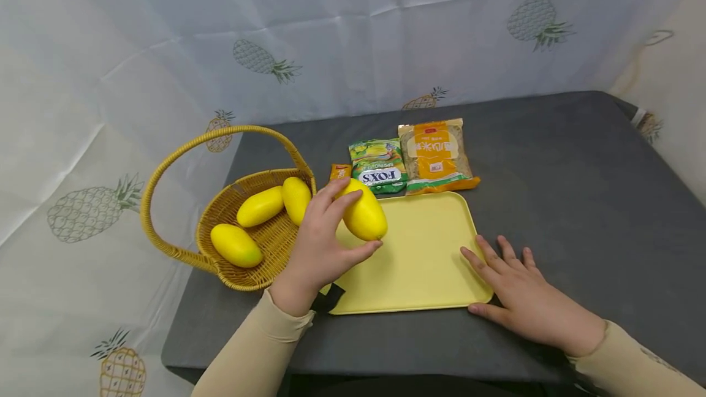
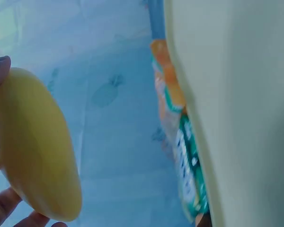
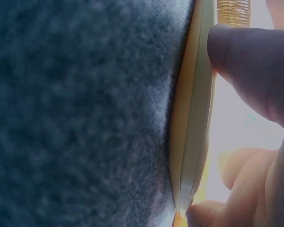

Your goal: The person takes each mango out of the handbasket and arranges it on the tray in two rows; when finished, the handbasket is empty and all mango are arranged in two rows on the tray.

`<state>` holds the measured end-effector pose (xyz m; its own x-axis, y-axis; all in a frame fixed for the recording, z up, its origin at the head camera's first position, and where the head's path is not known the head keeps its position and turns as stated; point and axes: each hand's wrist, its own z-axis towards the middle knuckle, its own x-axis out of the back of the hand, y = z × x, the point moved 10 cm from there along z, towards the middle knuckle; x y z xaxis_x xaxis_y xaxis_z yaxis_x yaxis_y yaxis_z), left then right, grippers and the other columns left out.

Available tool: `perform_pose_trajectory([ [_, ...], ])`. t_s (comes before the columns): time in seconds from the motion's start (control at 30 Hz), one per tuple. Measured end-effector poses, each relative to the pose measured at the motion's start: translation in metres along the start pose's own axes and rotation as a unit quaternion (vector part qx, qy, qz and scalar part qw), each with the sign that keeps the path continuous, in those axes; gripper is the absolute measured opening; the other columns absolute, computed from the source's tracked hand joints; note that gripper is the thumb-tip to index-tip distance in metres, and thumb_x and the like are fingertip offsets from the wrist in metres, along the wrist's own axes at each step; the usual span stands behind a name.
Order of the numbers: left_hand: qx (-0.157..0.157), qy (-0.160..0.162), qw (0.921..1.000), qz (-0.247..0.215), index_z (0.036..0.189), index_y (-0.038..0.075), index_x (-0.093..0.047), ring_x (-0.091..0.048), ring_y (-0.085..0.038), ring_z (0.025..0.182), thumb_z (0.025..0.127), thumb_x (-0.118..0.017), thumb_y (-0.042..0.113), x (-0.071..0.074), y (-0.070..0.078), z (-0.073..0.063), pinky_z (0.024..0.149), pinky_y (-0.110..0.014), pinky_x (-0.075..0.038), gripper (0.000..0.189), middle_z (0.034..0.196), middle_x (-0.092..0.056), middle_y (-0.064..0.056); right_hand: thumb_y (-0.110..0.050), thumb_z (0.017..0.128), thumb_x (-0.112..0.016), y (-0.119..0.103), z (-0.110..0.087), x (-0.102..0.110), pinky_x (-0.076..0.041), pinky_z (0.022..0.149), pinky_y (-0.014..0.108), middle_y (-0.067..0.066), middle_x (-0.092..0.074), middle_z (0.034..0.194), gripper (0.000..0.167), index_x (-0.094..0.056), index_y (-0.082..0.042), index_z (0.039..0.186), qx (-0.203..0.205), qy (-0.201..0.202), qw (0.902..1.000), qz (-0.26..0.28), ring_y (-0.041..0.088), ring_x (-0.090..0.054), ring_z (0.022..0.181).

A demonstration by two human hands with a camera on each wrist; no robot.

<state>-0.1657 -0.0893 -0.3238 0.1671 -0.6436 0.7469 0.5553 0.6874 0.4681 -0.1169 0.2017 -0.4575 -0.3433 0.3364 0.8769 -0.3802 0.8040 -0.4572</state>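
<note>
Showing a smooth, glossy, evenly yellow surface, the held mango (image 1: 366,213) has a plump, elongated body with rounded ends. Its position is above the left part of the yellow tray (image 1: 421,250), clear of the tray surface; its long axis runs from far left to near right.

The left hand (image 1: 317,244) holds this mango. Thumb and fingers stand wide apart, spaced to the fruit: the thumb sits at the near end, and the fingers curve over the far end and left side. The left wrist view confirms the fruit between thumb and fingertips.

The right hand (image 1: 521,299) holds nothing. Its fingers are spread, with the index finger reaching over the right rim of the tray and the thumb at the near right corner. In the right wrist view, the thumb appears to rest against the rim.

Left of the tray, the wicker basket (image 1: 277,245) contains three more mangoes (image 1: 260,206); the near left one has a greenish tip. Beyond the far rim lie a green packet (image 1: 379,164) and, to its right, an orange-labelled bag (image 1: 437,155).
</note>
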Motion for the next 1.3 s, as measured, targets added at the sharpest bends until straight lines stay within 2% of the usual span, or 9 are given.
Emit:
perform_pose_trajectory([
  [0.27,-0.025,-0.081,0.9960,-0.027,0.148,0.012,-0.069,-0.050,-0.035,0.154,0.079,-0.102,0.039,-0.057,0.017,0.020,0.126,-0.058,-0.044,0.081,0.166,-0.052,-0.012,-0.057,0.096,-0.080,0.000,0.001,0.000,-0.012,0.119,0.090,0.021,-0.020,0.184,0.097,-0.034,-0.028,0.176,-0.008,-0.010,0.9999,0.010,0.065,-0.012,0.163],
  [0.43,-0.022,-0.131,0.9901,-0.045,0.150,0.014,-0.068,-0.050,-0.031,0.155,0.081,-0.100,0.044,-0.093,0.017,0.033,0.127,-0.055,-0.044,0.081,0.168,-0.052,-0.009,-0.058,0.096,-0.080,0.000,0.001,0.000,-0.012,0.119,0.090,0.020,-0.019,0.184,0.096,-0.035,-0.028,0.175,-0.014,-0.015,0.9997,0.011,0.065,-0.012,0.164],
  [0.63,-0.012,-0.183,0.9825,-0.033,0.153,0.017,-0.066,-0.048,-0.029,0.156,0.084,-0.097,0.048,-0.126,0.016,0.046,0.128,-0.050,-0.043,0.081,0.170,-0.050,-0.006,-0.059,0.097,-0.078,-0.002,0.000,0.001,-0.013,0.119,0.090,0.020,-0.019,0.184,0.095,-0.034,-0.029,0.175,-0.018,-0.017,0.9997,0.008,0.064,-0.012,0.164],
  [0.97,0.007,-0.244,0.9698,-0.005,0.156,0.019,-0.063,-0.046,-0.028,0.157,0.087,-0.094,0.048,-0.156,0.014,0.059,0.129,-0.045,-0.042,0.081,0.169,-0.050,-0.004,-0.057,0.098,-0.078,-0.004,0.000,0.001,-0.013,0.119,0.089,0.020,-0.018,0.184,0.094,-0.033,-0.027,0.176,-0.018,-0.019,0.9996,0.006,0.063,-0.013,0.164],
  [1.17,-0.016,-0.287,0.9577,0.010,0.156,0.021,-0.063,-0.043,-0.028,0.160,0.087,-0.094,0.045,-0.172,0.022,0.063,0.132,-0.043,-0.038,0.080,0.171,-0.048,-0.005,-0.058,0.098,-0.077,-0.003,0.000,0.001,-0.013,0.120,0.089,0.020,-0.017,0.184,0.094,-0.033,-0.027,0.176,-0.020,-0.019,0.9996,0.005,0.063,-0.013,0.164],
  [1.3,-0.039,-0.304,0.9514,0.027,0.159,0.024,-0.061,-0.039,-0.028,0.163,0.089,-0.092,0.045,-0.179,0.028,0.064,0.133,-0.044,-0.036,0.080,0.175,-0.044,-0.003,-0.059,0.099,-0.076,-0.002,0.000,0.000,-0.013,0.120,0.089,0.019,-0.017,0.185,0.094,-0.033,-0.028,0.176,-0.021,-0.021,0.9995,0.007,0.062,-0.013,0.165],
])
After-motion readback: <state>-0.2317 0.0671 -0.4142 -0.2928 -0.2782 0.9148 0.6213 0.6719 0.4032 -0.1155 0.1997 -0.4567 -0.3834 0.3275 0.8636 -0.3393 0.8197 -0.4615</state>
